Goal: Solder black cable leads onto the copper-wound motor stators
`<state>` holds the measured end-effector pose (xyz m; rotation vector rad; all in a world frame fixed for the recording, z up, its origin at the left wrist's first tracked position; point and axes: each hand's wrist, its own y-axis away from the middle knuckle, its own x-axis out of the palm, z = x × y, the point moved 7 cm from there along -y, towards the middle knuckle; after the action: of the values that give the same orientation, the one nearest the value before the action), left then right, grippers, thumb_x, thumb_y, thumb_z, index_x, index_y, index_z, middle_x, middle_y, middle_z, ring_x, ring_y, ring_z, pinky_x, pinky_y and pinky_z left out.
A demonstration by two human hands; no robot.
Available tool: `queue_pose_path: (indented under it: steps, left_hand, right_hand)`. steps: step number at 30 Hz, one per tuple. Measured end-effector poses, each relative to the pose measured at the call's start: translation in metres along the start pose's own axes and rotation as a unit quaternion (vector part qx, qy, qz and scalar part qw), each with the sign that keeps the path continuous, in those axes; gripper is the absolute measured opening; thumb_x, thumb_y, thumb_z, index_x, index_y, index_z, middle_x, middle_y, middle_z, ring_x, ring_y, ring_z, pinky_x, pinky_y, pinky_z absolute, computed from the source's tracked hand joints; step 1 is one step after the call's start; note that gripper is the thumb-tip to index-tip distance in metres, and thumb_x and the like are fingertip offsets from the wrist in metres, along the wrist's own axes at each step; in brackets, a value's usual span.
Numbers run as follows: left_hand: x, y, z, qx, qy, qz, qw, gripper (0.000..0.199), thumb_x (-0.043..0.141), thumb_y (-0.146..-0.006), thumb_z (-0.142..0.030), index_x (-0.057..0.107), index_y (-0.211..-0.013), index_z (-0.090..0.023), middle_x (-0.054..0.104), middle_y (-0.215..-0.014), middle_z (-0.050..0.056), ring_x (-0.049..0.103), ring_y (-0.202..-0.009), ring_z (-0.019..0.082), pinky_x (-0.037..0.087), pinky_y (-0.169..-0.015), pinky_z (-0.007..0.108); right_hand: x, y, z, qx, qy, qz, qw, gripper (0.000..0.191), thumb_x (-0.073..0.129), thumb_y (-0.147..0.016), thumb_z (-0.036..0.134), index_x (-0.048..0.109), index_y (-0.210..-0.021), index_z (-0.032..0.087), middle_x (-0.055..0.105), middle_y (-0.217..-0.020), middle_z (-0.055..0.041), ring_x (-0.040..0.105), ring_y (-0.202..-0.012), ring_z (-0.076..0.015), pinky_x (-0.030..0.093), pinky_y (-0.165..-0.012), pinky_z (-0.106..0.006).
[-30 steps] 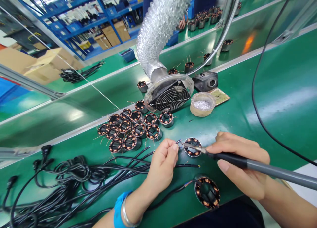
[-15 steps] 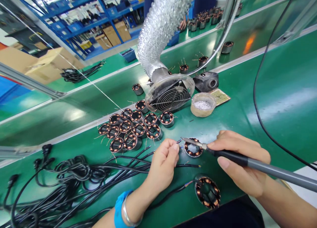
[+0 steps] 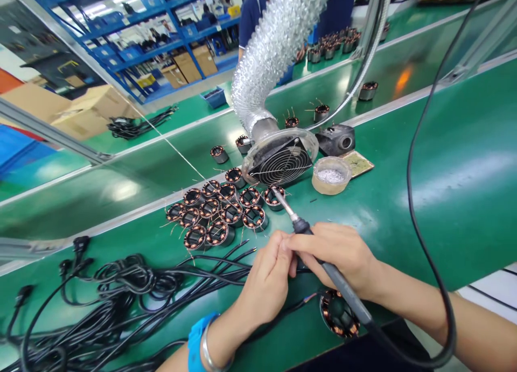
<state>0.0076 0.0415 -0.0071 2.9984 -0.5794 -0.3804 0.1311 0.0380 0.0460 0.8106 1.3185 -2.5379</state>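
Note:
My right hand (image 3: pixel 337 253) is wrapped round a soldering iron (image 3: pixel 349 296), its tip pointing away from me and overlapping, in the view, a copper-wound stator (image 3: pixel 270 199). My left hand (image 3: pixel 264 283) is pinched closed, its fingertips against my right fingers; the wire it held half a second ago is hidden now. Close to the table's front edge lies another stator (image 3: pixel 339 314), partly behind the iron, with a black cable (image 3: pixel 293 307) leading to it. Left of my hands, several stators (image 3: pixel 218 232) stand grouped with thin copper leads sticking out.
Black cables (image 3: pixel 133 278) lie coiled at left. A fume duct with a round grille (image 3: pixel 283 165) hangs ahead, beside a tub of silvery bits (image 3: pixel 332 175) and a black iron holder (image 3: pixel 337 140). The iron's cord (image 3: pixel 414 199) loops at right. A person (image 3: pixel 252 16) stands across the line.
My right hand has moved left against my left hand, and the iron has swung to point forward. Its tip has left the wire at my left fingers. The stator behind is now covered.

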Motion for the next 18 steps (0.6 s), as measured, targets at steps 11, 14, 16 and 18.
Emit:
queue_pose_path:
  steps: [11,14,16,18]
  left_hand:
    - [-0.005,-0.006,0.006,-0.033,-0.072,-0.010,0.997,0.032,0.033,-0.103,-0.043,0.043,-0.082,-0.021,0.048,-0.064,-0.005,0.044,-0.061,0.014,0.032,-0.063,0.029]
    - [-0.004,-0.006,0.006,-0.035,-0.089,-0.010,0.995,0.030,0.033,-0.103,-0.042,0.043,-0.083,-0.022,0.048,-0.064,-0.005,0.044,-0.061,0.014,0.032,-0.062,0.029]
    - [-0.004,-0.006,0.005,-0.039,-0.094,-0.009,0.995,0.030,0.033,-0.103,-0.042,0.043,-0.083,-0.022,0.049,-0.064,-0.005,0.044,-0.062,0.015,0.031,-0.062,0.030]
    - [-0.003,-0.006,0.005,-0.043,-0.096,-0.007,0.994,0.030,0.032,-0.102,-0.042,0.043,-0.083,-0.022,0.048,-0.064,-0.004,0.043,-0.061,0.015,0.031,-0.062,0.030]
  right_hand:
    - [-0.033,0.006,-0.005,0.083,-0.017,-0.038,0.996,0.041,0.054,-0.092,0.007,0.057,-0.130,0.021,0.070,-0.089,-0.0019,0.063,-0.071,-0.0131,0.052,-0.065,-0.026]
    - [-0.042,0.011,0.000,0.101,-0.024,-0.021,0.994,0.039,0.054,-0.090,0.011,0.061,-0.127,0.020,0.068,-0.090,-0.0036,0.059,-0.068,-0.0129,0.049,-0.059,-0.026]
    - [-0.045,0.014,0.002,0.115,-0.043,-0.012,0.992,0.034,0.053,-0.088,0.012,0.066,-0.119,0.018,0.066,-0.082,-0.0027,0.054,-0.061,-0.0117,0.045,-0.055,-0.026]
    - [-0.047,0.018,0.002,0.130,-0.062,-0.012,0.989,0.031,0.052,-0.086,0.013,0.067,-0.112,0.017,0.063,-0.075,-0.0009,0.049,-0.055,-0.0105,0.041,-0.051,-0.026]
